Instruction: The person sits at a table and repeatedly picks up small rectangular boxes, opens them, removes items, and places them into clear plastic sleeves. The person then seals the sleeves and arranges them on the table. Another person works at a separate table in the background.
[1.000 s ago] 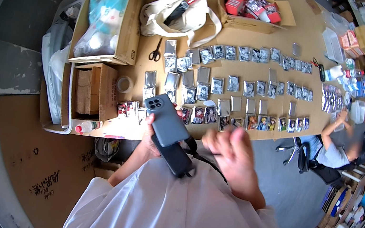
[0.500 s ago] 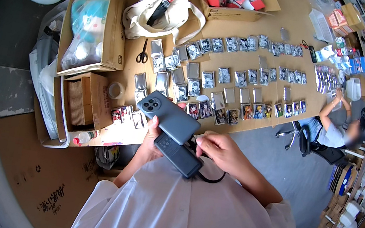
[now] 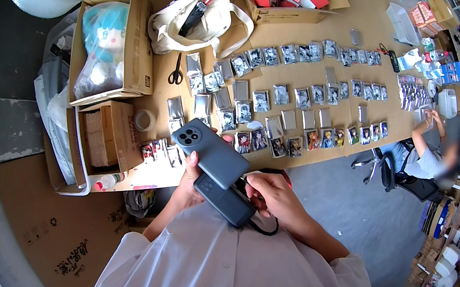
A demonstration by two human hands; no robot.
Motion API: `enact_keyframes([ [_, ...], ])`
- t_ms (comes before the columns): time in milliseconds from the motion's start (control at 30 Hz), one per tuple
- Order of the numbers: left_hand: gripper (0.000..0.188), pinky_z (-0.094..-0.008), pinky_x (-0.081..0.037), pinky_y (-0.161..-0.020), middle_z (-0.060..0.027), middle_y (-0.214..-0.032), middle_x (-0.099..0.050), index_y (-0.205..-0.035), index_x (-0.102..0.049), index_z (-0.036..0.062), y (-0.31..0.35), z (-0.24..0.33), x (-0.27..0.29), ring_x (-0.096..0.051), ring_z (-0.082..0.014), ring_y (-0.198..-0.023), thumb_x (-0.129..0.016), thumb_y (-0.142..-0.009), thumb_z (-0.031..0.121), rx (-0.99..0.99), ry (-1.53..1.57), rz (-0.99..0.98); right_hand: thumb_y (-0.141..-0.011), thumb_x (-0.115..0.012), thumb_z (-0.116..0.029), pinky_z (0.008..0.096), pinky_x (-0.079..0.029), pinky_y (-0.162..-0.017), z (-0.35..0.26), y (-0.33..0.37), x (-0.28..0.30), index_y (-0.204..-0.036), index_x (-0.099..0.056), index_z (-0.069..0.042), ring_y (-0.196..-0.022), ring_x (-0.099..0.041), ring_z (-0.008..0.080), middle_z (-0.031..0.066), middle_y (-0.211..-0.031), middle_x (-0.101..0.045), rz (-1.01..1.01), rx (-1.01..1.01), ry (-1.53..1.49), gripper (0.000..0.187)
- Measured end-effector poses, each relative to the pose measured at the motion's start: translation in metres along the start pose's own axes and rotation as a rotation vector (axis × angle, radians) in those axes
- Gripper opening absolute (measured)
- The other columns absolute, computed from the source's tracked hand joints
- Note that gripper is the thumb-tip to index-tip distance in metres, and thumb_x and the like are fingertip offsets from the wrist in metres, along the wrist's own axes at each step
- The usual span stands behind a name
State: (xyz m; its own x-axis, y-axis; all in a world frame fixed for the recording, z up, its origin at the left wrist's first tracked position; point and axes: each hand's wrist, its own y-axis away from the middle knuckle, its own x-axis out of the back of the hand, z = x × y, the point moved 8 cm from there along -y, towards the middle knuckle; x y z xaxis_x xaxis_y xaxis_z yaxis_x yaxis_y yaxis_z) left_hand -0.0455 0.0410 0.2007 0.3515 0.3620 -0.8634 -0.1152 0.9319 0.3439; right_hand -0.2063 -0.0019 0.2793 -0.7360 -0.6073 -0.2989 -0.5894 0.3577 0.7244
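Note:
My left hand [image 3: 189, 184] is wrapped round a grey smartphone [image 3: 211, 154] and a dark power bank [image 3: 224, 201], stacked crosswise in front of my chest. The phone overlaps the power bank, its round camera block turned upward. My right hand [image 3: 273, 196] is closed in a pinch at the phone's lower right end. Between its fingers is a black cable [image 3: 264, 231], which loops below the hand along the power bank's end. The hand hides the plug, so I cannot tell whether it sits in the phone.
Rows of sleeved picture cards [image 3: 280, 95] cover the table [image 3: 210, 43]. Around them lie scissors [image 3: 176, 70], a tape roll [image 3: 144, 120], a canvas bag [image 3: 167, 26] and a box of red packets [image 3: 288, 14]. Another person [image 3: 428, 153] sits at the right.
My right hand has shifted slightly, its fingers curling nearer the phone's lower end. The phone and power bank stay in my left hand. The view has moved a little.

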Motion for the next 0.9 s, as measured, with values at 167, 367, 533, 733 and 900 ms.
enact_keyframes([
  [167, 0.084, -0.0463, -0.060, -0.102, -0.0156, -0.143, -0.061, -0.149, -0.049, 0.0158, -0.003, 0.000, -0.003, -0.065, -0.0292, -0.121, -0.083, -0.085, 0.057, 0.031, -0.020, 0.027, -0.112, -0.057, -0.035, 0.0232, -0.031, -0.047, -0.003, -0.002, 0.001, -0.084, -0.066, -0.006, -0.057, -0.045, 0.0036, -0.0040, -0.069, -0.053, 0.005, 0.001, 0.005, 0.042],
  [367, 0.090, -0.0528, -0.061, -0.102, -0.0154, -0.139, -0.062, -0.151, -0.048, 0.0148, -0.008, -0.003, 0.003, -0.069, -0.0362, -0.119, -0.086, -0.082, 0.056, 0.038, -0.018, 0.069, -0.112, -0.058, -0.036, 0.0244, -0.033, -0.050, -0.007, -0.002, 0.004, -0.082, -0.067, -0.005, -0.059, -0.046, 0.0031, -0.0047, -0.066, -0.052, 0.006, 0.019, 0.017, 0.044],
  [533, 0.086, -0.0481, -0.060, -0.103, -0.0153, -0.144, -0.060, -0.151, -0.045, 0.0158, -0.009, 0.000, -0.006, -0.065, -0.0312, -0.123, -0.085, -0.085, 0.053, 0.073, -0.046, 0.065, -0.113, -0.057, -0.035, 0.0254, -0.036, -0.057, -0.011, -0.004, 0.006, -0.084, -0.068, -0.003, -0.064, -0.047, 0.0044, -0.0034, -0.070, -0.054, 0.050, 0.062, 0.062, 0.045],
  [733, 0.095, -0.0448, -0.058, -0.104, -0.0134, -0.144, -0.061, -0.152, -0.042, 0.0120, -0.008, -0.001, -0.010, -0.065, -0.0269, -0.125, -0.087, -0.082, 0.057, 0.109, -0.162, 0.105, -0.114, -0.055, -0.033, 0.0269, -0.036, -0.060, -0.008, -0.009, 0.011, -0.084, -0.065, -0.002, -0.065, -0.045, 0.0055, -0.0034, -0.070, -0.052, 0.100, 0.157, 0.152, 0.045],
  [900, 0.094, -0.0477, -0.059, -0.104, -0.0142, -0.143, -0.062, -0.154, -0.042, 0.0132, -0.013, -0.004, -0.010, -0.066, -0.0304, -0.124, -0.086, -0.082, 0.056, 0.135, -0.132, 0.084, -0.114, -0.056, -0.036, 0.0287, -0.040, -0.061, -0.017, -0.013, 0.012, -0.079, -0.065, 0.000, -0.065, -0.049, 0.0082, 0.0012, -0.069, -0.054, 0.089, 0.187, 0.244, 0.052],
])
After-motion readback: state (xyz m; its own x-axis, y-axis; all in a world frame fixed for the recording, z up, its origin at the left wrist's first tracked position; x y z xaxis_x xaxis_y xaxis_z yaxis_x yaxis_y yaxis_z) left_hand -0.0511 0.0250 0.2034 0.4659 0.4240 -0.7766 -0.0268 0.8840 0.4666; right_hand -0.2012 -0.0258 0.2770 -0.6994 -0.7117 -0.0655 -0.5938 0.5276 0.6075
